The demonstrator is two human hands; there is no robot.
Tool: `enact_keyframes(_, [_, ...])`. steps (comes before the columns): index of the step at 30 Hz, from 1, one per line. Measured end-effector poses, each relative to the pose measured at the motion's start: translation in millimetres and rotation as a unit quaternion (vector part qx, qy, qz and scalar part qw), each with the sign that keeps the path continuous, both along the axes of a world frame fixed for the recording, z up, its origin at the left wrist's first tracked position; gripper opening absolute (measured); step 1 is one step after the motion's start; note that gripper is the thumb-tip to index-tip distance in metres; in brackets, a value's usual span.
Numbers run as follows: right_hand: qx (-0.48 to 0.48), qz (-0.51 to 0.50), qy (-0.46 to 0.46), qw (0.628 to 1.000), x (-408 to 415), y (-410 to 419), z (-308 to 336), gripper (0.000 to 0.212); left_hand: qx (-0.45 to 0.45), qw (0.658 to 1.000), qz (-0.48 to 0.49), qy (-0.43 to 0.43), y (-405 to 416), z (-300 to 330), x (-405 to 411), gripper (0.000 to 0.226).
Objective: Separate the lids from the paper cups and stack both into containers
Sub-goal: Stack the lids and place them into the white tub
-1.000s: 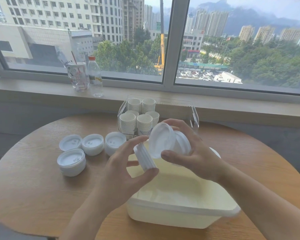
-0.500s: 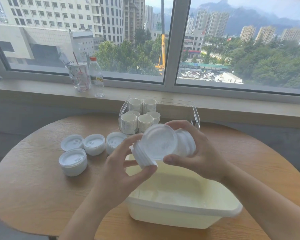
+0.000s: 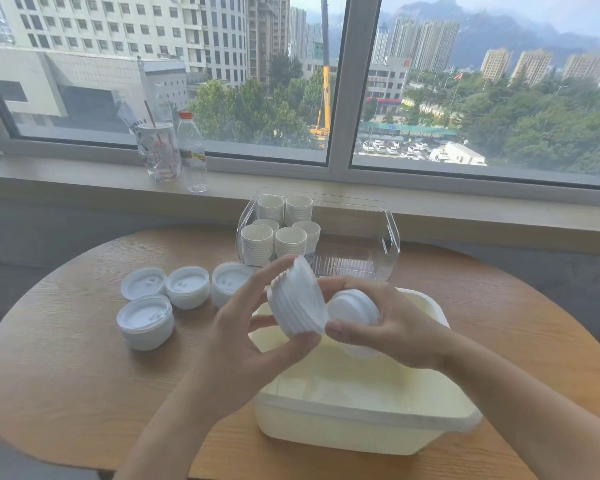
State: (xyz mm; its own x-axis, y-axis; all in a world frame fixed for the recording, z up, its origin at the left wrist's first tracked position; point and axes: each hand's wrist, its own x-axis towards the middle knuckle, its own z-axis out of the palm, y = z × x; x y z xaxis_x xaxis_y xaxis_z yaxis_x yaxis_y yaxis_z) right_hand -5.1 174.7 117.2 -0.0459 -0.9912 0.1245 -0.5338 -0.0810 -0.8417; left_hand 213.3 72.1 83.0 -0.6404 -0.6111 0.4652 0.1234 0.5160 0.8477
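Observation:
My left hand (image 3: 243,337) grips a tilted stack of white lids (image 3: 297,299) between thumb and fingers, above the cream tub (image 3: 361,410). Right beside it, my right hand (image 3: 392,327) curls round a second, smaller stack of white lids (image 3: 352,308); the two stacks touch. Several stacks of white paper cups (image 3: 279,230) stand in the left half of a clear container (image 3: 385,237) at the back of the table. More stacks of white lids (image 3: 146,322) sit on the wooden table (image 3: 66,375) to the left.
On the window sill behind stand a clear plastic bottle (image 3: 192,154) with a red cap and a printed cup with a straw (image 3: 158,152). The round table's edge curves close on the left and the front.
Both hands have brought their lid stacks together; my left hand's stack has grown thicker and tilted upright, and the single large lid face that my right hand showed is gone from view.

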Motion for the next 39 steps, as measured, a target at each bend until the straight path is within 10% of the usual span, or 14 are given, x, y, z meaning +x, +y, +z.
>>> enact_keyframes(39, [0.055, 0.007, 0.107, 0.993, 2, -5, 17, 0.061, -0.038, 0.999, 0.014, -0.017, 3, 2, -4, 0.071])
